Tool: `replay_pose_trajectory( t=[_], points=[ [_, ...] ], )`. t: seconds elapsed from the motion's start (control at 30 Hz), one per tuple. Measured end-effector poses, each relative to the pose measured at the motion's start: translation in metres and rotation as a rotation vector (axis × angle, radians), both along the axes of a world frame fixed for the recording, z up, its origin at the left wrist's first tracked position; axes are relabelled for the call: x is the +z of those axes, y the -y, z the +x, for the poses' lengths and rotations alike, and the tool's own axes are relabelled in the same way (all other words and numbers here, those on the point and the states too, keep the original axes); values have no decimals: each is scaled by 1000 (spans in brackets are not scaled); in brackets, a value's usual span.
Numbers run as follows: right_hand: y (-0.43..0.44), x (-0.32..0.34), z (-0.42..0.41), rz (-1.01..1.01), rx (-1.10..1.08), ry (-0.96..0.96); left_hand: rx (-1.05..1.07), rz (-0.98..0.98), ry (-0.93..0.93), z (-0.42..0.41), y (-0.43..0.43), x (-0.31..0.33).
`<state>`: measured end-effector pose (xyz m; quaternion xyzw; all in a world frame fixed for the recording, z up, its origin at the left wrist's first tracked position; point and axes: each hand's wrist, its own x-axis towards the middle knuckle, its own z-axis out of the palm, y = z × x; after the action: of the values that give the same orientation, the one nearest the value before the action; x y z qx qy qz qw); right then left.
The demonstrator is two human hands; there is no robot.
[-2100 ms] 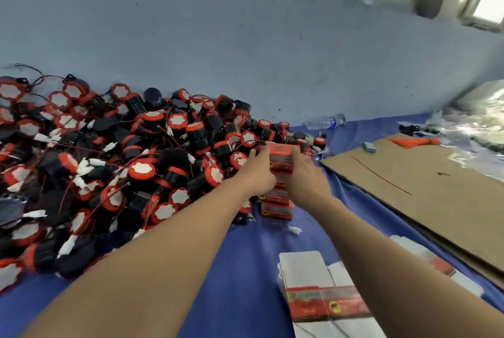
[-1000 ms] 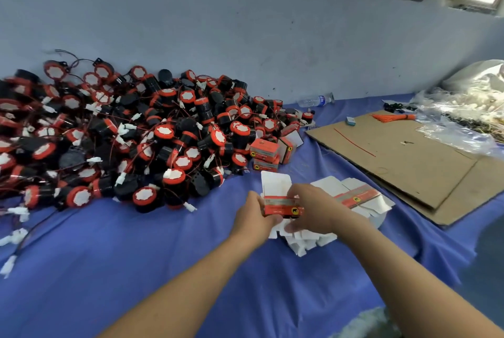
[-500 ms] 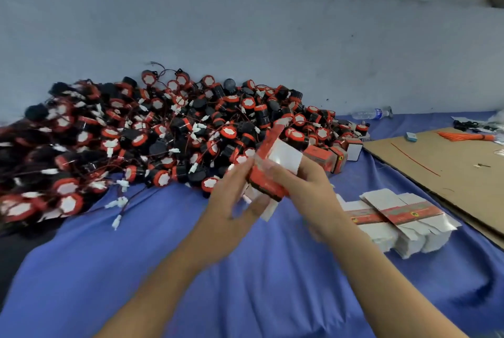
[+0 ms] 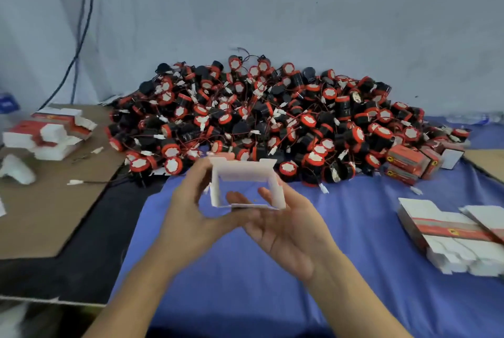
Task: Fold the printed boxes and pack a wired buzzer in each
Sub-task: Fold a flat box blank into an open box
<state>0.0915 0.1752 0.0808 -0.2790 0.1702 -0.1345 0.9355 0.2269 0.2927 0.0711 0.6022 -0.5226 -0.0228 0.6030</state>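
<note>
A printed box (image 4: 246,174) is opened into a square tube, its white inside facing me, above the blue cloth (image 4: 272,269). My left hand (image 4: 191,217) grips its left wall with fingers and thumb curled round it. Under the box my right hand (image 4: 286,226) lies palm up, its fingers reaching inside and holding the bottom and right wall. Behind them lies a big heap of black-and-red wired buzzers (image 4: 272,119). Several folded red boxes (image 4: 409,161) lie at the heap's right end. A stack of flat box blanks (image 4: 450,236) sits at the right.
More flat blanks (image 4: 49,133) lie on brown cardboard (image 4: 41,215) at the left, with a loose white connector (image 4: 75,182) nearby. Another cardboard sheet (image 4: 488,160) shows at the right edge. A grey wall with dark cables (image 4: 79,32) stands behind the heap.
Both hands left the packed boxes, took a flat blank from the stack and lifted it. The blank has been opened into a square tube. My view has swung left.
</note>
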Motion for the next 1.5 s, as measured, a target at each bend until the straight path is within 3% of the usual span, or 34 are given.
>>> replay_pose_trajectory(
  t=[0.13,0.27,0.5,0.77,0.93,1.23,1.3,1.4,1.5],
  points=[
    [-1,-14,9,-392,-65,-269,-24,159,-63,14,-29,-14],
    [3,-5,12,-421,89,-282,-87,336,11,21,-46,-19],
    [-5,-17,17,-416,256,-289,-34,381,12,29,-55,-20],
    [-14,-24,16,-750,149,-426,-93,323,-40,18,-46,-39],
    [-13,-25,11,-752,74,-450,-229,294,-218,21,-51,-45],
    [-27,-33,10,-999,23,-470,-79,358,-222,12,-47,-61],
    [-22,-29,5,-972,105,-432,-72,344,-243,9,-47,-61],
    [-9,-23,-9,-650,248,-258,-65,324,-310,9,-50,-61],
    [-4,-29,-19,-514,207,-189,-60,311,-345,6,-48,-61]
  ],
)
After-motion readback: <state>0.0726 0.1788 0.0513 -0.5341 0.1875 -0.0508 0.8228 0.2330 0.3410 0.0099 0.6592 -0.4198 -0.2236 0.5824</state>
